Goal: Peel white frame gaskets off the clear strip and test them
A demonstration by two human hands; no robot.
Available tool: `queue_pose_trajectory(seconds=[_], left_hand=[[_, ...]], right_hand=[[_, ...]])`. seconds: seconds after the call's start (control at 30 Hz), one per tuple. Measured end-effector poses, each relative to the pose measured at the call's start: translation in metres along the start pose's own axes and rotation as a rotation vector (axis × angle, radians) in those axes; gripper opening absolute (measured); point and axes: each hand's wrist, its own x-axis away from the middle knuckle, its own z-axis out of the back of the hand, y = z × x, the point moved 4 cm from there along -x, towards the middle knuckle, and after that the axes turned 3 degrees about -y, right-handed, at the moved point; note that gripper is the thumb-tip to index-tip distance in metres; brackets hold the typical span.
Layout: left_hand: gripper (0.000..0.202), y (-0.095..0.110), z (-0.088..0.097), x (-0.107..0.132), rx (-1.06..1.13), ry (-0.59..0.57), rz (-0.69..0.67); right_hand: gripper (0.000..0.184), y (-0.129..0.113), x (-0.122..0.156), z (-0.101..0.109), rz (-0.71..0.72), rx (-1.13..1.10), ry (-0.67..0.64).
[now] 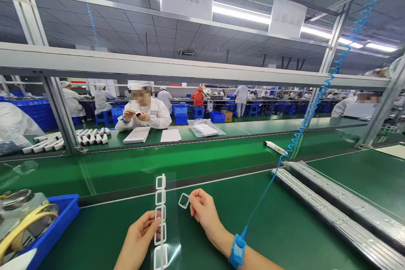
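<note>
My left hand (141, 236) grips a clear plastic strip (172, 219) at its left edge, thumb in front. Down this strip runs a column of white rounded-square frame stickers (160, 197), several of them. Right of the strip, my right hand (204, 211) pinches one loose white frame sticker (183, 201) between thumb and fingertips, held apart from the strip. A blue wrist strap (237, 251) with a coiled blue cord (303, 122) is around my right wrist. Both hands are above the green work surface (104, 223).
At left stands a blue bin (68, 215) with a glass jar (23, 202) and yellow tape. Long slotted trays (332, 215) lie at right. A white handheld device (275, 147) rests on the green belt (202, 156). Across it, a co-worker (144, 109) sits near white tubular parts (91, 136).
</note>
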Motion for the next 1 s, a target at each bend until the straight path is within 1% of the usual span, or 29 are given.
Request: queue_pose_trajectory(seconds=[0.1,0.2,0.33,0.67,0.83,1.0], left_hand=[[0.042,0.004,-0.003,0.002,-0.005,0.009,-0.017],[0.042,0.006,-0.005,0.003,0.004,0.042,-0.042],[0.043,0.008,-0.008,0.003,0.03,0.052,-0.042],[0.045,0.015,-0.012,0.006,0.075,0.058,-0.04],[0.046,0.018,-0.016,0.007,0.098,0.092,-0.035],[0.043,0.017,-0.018,0.007,0.097,0.12,-0.032]], right_hand=[[0.035,0.0,0.0,0.0,0.002,-0.001,-0.005],[0.037,0.002,-0.002,0.0,0.002,0.001,-0.005],[0.041,0.004,-0.004,0.001,-0.002,0.003,-0.002],[0.039,-0.005,0.005,0.001,0.002,0.0,0.024],[0.04,-0.005,0.005,0.001,-0.035,0.008,0.028],[0.041,0.0,0.003,0.004,-0.063,0.025,0.022]])
